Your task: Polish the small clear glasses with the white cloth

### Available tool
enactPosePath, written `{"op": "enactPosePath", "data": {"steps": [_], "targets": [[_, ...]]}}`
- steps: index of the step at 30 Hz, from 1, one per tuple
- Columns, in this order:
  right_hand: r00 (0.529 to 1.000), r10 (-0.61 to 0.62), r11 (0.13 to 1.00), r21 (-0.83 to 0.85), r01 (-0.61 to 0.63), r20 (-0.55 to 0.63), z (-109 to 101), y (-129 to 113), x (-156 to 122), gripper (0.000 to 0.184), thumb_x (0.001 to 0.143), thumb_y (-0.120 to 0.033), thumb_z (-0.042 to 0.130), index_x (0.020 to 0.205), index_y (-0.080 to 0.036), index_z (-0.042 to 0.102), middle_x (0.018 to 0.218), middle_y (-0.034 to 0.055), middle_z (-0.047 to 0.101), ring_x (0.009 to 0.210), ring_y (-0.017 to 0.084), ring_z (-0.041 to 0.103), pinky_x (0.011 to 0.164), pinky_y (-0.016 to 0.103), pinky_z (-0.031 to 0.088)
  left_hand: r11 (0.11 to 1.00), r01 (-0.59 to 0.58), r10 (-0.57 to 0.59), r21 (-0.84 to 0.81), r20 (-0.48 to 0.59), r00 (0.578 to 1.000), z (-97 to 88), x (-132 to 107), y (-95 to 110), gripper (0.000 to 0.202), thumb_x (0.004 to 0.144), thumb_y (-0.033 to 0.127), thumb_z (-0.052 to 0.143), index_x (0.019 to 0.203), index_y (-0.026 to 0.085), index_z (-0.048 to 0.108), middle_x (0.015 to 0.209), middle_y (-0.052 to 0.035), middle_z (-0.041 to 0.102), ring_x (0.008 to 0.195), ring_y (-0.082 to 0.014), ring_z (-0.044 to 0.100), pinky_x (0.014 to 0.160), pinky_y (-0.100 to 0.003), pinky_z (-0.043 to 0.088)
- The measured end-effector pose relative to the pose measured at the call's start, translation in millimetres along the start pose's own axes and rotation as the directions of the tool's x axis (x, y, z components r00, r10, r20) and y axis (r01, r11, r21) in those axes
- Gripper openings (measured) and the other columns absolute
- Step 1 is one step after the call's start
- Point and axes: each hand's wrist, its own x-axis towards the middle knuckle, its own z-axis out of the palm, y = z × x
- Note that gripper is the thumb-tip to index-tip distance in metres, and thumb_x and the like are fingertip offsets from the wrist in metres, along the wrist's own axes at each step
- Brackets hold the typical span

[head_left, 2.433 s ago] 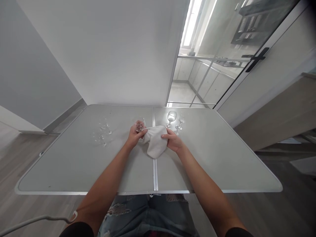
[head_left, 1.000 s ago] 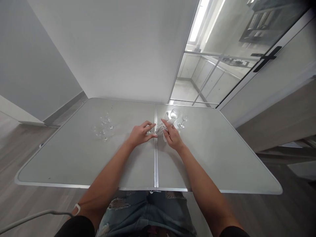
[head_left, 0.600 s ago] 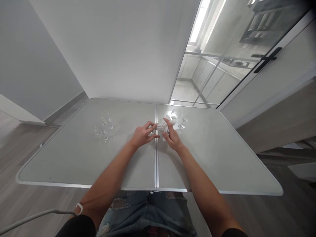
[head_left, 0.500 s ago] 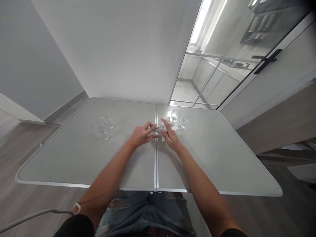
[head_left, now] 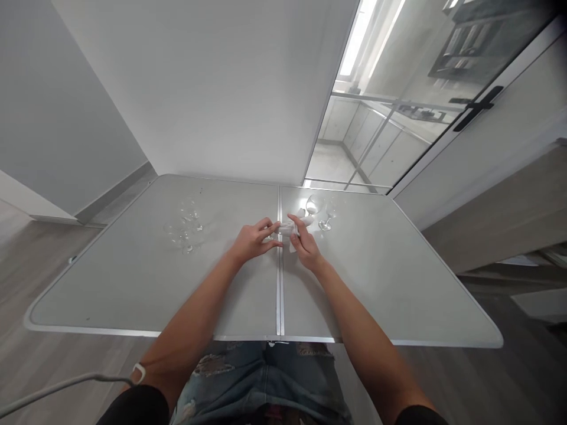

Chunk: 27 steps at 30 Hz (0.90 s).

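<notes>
Over the table's centre seam, my left hand (head_left: pixel 251 242) is closed around a clear glass (head_left: pixel 270 237) that lies sideways. The glass is small in view and its stem is mostly hidden by my fingers. My right hand (head_left: pixel 306 247) grips a white cloth (head_left: pixel 286 229) at the glass's right end; part of the cloth appears to be inside the bowl. Loose cloth sticks out beyond and below my right fingers. Just past that hand, two stemmed glasses stand close together, a larger-bowled wine glass (head_left: pixel 313 204) and another wine glass (head_left: pixel 325 225).
Several clear stemmed glasses (head_left: pixel 188 227) are grouped on the left half of the pale folding table (head_left: pixel 133 271). A metal strip (head_left: pixel 279 295) runs down its middle. Behind it are a white wall (head_left: pixel 212 88) and a glass door with a black handle (head_left: pixel 478 108).
Both hands keep nearly the same place, with only slight shifts of the fingers and cloth. The whole view has moved a little.
</notes>
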Motion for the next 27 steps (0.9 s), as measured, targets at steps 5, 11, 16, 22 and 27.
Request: {"op": "enactPosePath", "data": {"steps": [5, 11, 16, 22, 27], "targets": [[0.998, 0.058, 0.990, 0.125, -0.062, 0.037, -1.3, -0.7, 6.5, 0.050, 0.100, -0.054, 0.044, 0.140, -0.025, 0.049, 0.098, 0.0036, 0.061, 0.088, 0.021, 0.058, 0.085, 0.036, 0.048, 0.999, -0.006, 0.005, 0.052, 0.020, 1.000, 0.1, -2.7, -4.0, 0.053, 0.089, 0.060, 0.062, 0.134, 0.031, 0.061, 0.095, -0.0039, 0.068, 0.056, -0.0075, 0.051, 0.052, -0.023, 0.031], [0.989, 0.140, 0.950, 0.288, -0.121, -0.046, -3.0, -4.1, 4.5, 0.041, 0.100, -0.055, 0.042, 0.127, -0.026, 0.051, 0.089, 0.0020, 0.056, 0.075, 0.018, 0.054, 0.068, 0.031, 0.047, 0.998, 0.039, -0.038, -0.051, 0.021, 0.999, 3.5, -2.9, -8.3, 0.056, 0.087, 0.061, 0.064, 0.134, 0.031, 0.062, 0.094, -0.0027, 0.065, 0.053, -0.0053, 0.047, 0.055, -0.021, 0.036], [0.995, 0.043, 0.994, 0.104, -0.033, -0.092, 1.5, -2.5, 2.8, 0.047, 0.101, -0.054, 0.042, 0.139, -0.027, 0.046, 0.107, 0.0051, 0.059, 0.090, 0.021, 0.057, 0.084, 0.036, 0.048, 0.999, 0.052, -0.052, -0.014, -0.011, 0.999, 13.5, -4.4, -2.4, 0.057, 0.090, 0.062, 0.059, 0.135, 0.028, 0.061, 0.089, -0.0039, 0.065, 0.055, -0.0069, 0.049, 0.054, -0.021, 0.034], [0.999, 0.039, 0.999, -0.007, -0.039, 0.022, 0.0, -2.4, 2.9, 0.046, 0.101, -0.052, 0.042, 0.138, -0.025, 0.050, 0.078, -0.0001, 0.055, 0.069, 0.018, 0.050, 0.073, 0.034, 0.046, 0.998, 0.008, -0.011, 0.060, 0.036, 0.999, 7.0, -2.5, 0.9, 0.056, 0.091, 0.064, 0.057, 0.133, 0.028, 0.062, 0.091, -0.0054, 0.068, 0.058, -0.0084, 0.053, 0.052, -0.022, 0.031], [0.994, 0.110, 0.977, 0.185, -0.104, -0.022, 2.0, -5.8, 4.2, 0.037, 0.099, -0.055, 0.045, 0.122, -0.027, 0.053, 0.079, -0.0001, 0.052, 0.066, 0.017, 0.047, 0.063, 0.030, 0.043, 1.000, 0.005, -0.005, 0.003, 0.033, 0.999, -1.8, 0.1, -4.1, 0.056, 0.089, 0.061, 0.060, 0.136, 0.031, 0.060, 0.093, -0.0035, 0.066, 0.056, -0.0071, 0.050, 0.054, -0.021, 0.034]]}}
